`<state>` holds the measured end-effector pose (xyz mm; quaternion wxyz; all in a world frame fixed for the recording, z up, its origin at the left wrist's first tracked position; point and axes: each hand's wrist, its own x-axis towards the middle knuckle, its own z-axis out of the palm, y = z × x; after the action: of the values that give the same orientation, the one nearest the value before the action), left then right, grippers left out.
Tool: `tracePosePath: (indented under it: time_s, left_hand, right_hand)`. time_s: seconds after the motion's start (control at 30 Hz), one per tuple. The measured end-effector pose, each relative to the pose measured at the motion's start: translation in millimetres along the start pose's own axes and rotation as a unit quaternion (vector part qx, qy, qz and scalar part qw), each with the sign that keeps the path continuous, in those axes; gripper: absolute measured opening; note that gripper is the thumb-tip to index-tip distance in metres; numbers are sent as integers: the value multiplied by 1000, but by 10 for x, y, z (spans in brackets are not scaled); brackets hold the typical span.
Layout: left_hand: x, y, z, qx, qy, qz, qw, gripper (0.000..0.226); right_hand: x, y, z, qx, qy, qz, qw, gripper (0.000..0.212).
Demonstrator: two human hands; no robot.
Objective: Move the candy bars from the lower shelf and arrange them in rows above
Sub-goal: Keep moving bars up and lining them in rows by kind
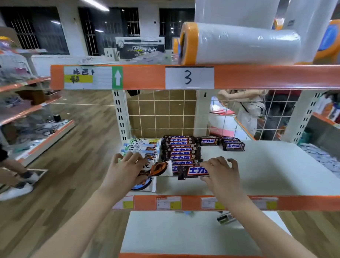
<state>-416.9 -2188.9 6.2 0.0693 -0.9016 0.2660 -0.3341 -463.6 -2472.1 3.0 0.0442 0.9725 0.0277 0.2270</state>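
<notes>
The left hand point(126, 169) curls its fingers over a glossy white Dove chocolate bar point(157, 169), gripping it. The right hand point(219, 170) pinches the end of a flat brown Snickers bar point(192, 171) between them. Beyond both hands, shiny wrappers lie in rows point(182, 149) on the smooth white shelf point(272, 167).

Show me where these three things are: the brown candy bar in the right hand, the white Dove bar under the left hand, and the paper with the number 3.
brown candy bar point(193, 171), head view, blue label.
white Dove bar point(159, 168), head view, wrapper's right part.
number 3 paper point(189, 78), head view, centre.
</notes>
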Motion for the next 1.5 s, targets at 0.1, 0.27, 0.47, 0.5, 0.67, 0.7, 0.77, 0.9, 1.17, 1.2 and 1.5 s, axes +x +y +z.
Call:
tracePosePath:
  time_s: [0.1,0.27,0.47,0.5,0.67,0.7,0.77,0.9,1.17,1.2,1.5]
  left_hand:
    - [40,-130,39,-10,0,2,1000,45]
    - [122,-273,107,-16,-2,5,1000,44]
    - [180,-308,173,-29,9,11,999,42]
    - [185,-302,178,-32,13,14,999,42]
    - [167,-317,221,-40,11,20,999,43]
    - [156,-326,221,-40,9,19,999,43]
    - [134,-346,209,-39,9,18,999,43]
    - [86,-394,199,-40,13,18,999,43]
    - [-110,-478,131,-67,6,-3,998,43]
    - [-135,-481,116,-66,3,-3,998,43]
    - [-391,-446,51,-62,-22,2,998,45]
  right_hand:
    - [80,-108,31,29,-16,-6,999,37]
    - [172,-218,90,49,-21,-6,999,37]
    - [253,-332,151,65,-55,-3,996,41]
    - [256,-348,154,66,-67,-2,996,42]
    - [239,-395,181,69,-91,11,993,41]
    - [237,-401,186,70,-90,14,993,39]
    - [244,-419,184,67,-91,20,993,38]
    - [252,-455,181,74,-87,34,993,40]
    - [216,-539,67,87,-86,54,991,44]
    - [208,-561,50,88,-79,53,992,42]
    - [167,-867,-28,121,-73,24,990,31]
